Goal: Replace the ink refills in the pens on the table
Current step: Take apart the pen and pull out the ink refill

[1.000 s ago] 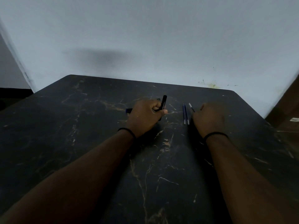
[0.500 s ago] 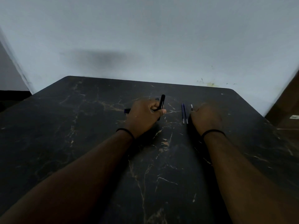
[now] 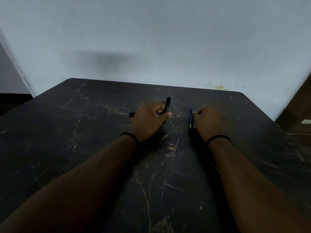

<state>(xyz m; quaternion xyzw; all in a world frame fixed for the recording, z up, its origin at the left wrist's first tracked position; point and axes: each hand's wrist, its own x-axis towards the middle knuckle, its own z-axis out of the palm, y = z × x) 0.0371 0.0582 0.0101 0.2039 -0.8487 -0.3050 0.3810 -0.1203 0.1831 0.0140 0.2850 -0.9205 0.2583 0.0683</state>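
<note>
My left hand grips a black pen with white lettering, its top pointing away from me. A dark blue pen end sticks out on the table from behind that hand's left side. Thin blue ink refills with pale near ends lie side by side on the black marbled table. Right beside them is my right hand, knuckles up and fingers curled down at the refills' right side. Whatever is under its fingers is hidden.
The table's far edge meets a pale wall. A brown wooden surface stands off the table's right corner. Both forearms stretch across the near half of the table.
My right hand has slid left toward the blue refills and now covers the white-tipped refill that lay apart from them. My left hand keeps its hold on the black pen.
</note>
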